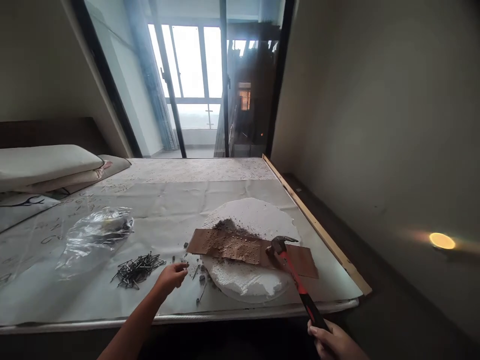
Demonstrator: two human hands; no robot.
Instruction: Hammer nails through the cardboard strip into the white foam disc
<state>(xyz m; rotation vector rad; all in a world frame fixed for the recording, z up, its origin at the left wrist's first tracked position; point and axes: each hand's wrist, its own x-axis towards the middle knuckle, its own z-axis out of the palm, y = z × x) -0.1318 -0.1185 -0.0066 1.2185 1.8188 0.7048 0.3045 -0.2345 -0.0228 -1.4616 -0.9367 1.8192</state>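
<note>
One hammer [290, 265] in right hand [333, 342] (left hand [171, 276] near one nail pile [137, 269]).

Left hand [172, 276] outstretched, fingertips pinched; right hand [333, 342] in closed grip.

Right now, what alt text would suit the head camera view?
A right hand rests a red-handled hammer on a nail-studded brown strip over a white foam disc; the left hand reaches beside loose nails.
</note>
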